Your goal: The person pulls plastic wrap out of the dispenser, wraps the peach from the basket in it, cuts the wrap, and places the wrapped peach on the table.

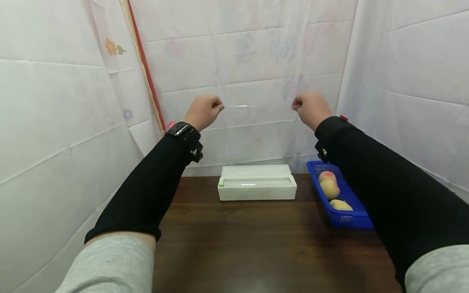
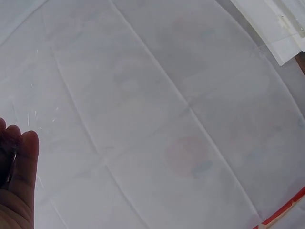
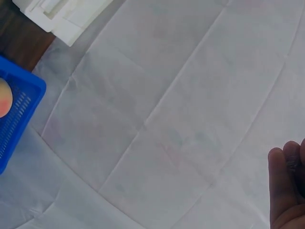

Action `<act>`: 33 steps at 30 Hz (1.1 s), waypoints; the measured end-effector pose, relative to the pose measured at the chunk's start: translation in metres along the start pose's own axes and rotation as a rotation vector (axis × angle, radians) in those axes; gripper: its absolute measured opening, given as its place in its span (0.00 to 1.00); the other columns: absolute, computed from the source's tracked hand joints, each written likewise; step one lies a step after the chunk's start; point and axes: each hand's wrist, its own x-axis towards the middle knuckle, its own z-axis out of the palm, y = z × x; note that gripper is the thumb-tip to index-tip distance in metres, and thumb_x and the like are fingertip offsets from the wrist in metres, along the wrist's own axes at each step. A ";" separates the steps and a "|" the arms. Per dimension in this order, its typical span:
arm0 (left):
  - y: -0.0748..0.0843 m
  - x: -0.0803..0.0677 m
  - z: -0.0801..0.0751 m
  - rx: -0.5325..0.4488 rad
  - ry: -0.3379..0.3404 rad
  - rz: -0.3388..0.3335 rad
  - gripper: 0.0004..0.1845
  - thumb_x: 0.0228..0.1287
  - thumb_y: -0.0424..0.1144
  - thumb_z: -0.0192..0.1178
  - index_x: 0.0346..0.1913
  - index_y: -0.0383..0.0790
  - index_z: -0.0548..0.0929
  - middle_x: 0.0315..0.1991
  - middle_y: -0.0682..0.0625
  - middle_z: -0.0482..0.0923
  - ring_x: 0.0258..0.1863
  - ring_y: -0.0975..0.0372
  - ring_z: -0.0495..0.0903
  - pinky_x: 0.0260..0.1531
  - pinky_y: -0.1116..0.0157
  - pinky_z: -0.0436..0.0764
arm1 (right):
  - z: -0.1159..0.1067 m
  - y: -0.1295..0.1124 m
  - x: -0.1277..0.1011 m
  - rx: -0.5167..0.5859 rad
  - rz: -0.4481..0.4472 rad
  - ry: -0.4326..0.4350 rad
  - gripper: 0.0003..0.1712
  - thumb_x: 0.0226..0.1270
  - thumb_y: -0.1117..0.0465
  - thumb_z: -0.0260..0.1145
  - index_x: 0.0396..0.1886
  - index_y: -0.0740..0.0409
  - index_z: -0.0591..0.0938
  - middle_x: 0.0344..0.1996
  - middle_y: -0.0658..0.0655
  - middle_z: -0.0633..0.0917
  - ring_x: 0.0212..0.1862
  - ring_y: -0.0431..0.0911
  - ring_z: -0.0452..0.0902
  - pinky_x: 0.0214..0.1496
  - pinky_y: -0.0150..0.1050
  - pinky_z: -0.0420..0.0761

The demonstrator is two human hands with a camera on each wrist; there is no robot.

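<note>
Both hands are raised in front of the white back sheet, at about the same height and well apart. My left hand (image 1: pixel 203 112) pinches one side of a clear sheet of cling film (image 1: pixel 242 106), its thumb against curled fingers. On the other side my right hand (image 1: pixel 312 109) pinches the film the same way. The film is nearly invisible; only a thin bright glint and small sparkles beside the left fingers (image 2: pixel 29 148) give it away. Below the hands, a white cling film dispenser box (image 1: pixel 257 193) stands on the table with its lid up.
A blue basket (image 1: pixel 351 221) holding several peaches (image 1: pixel 329 189) stands at the right, partly behind the right forearm. The dark wooden table (image 1: pixel 256 244) spreads in front. White sheets hang on the left, back and right, with a red-edged strip (image 1: pixel 146 69) at the left.
</note>
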 end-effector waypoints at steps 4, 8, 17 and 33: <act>0.002 0.005 -0.004 0.003 0.014 0.008 0.13 0.81 0.40 0.60 0.46 0.34 0.90 0.43 0.42 0.90 0.38 0.53 0.82 0.44 0.57 0.79 | -0.007 -0.003 0.003 -0.005 0.004 0.013 0.13 0.83 0.65 0.60 0.50 0.68 0.88 0.49 0.70 0.89 0.50 0.61 0.81 0.60 0.57 0.82; 0.006 0.009 -0.008 -0.008 0.026 0.013 0.12 0.81 0.40 0.60 0.45 0.35 0.90 0.42 0.42 0.90 0.36 0.54 0.80 0.43 0.59 0.77 | -0.014 -0.003 0.007 -0.008 0.010 0.018 0.14 0.83 0.64 0.60 0.50 0.68 0.88 0.50 0.70 0.89 0.50 0.62 0.80 0.62 0.57 0.81; 0.014 0.003 -0.025 -0.009 0.036 0.043 0.12 0.81 0.39 0.60 0.46 0.35 0.90 0.43 0.42 0.89 0.38 0.54 0.80 0.44 0.58 0.77 | -0.026 -0.009 -0.001 -0.015 -0.035 0.045 0.14 0.84 0.63 0.60 0.50 0.67 0.88 0.49 0.69 0.90 0.49 0.61 0.82 0.60 0.56 0.82; 0.076 -0.172 -0.038 -0.064 0.165 0.269 0.05 0.72 0.34 0.66 0.35 0.42 0.89 0.32 0.52 0.86 0.34 0.65 0.83 0.36 0.63 0.85 | -0.025 -0.020 -0.181 0.004 -0.346 0.238 0.05 0.68 0.69 0.75 0.41 0.58 0.93 0.36 0.55 0.93 0.39 0.48 0.89 0.42 0.46 0.87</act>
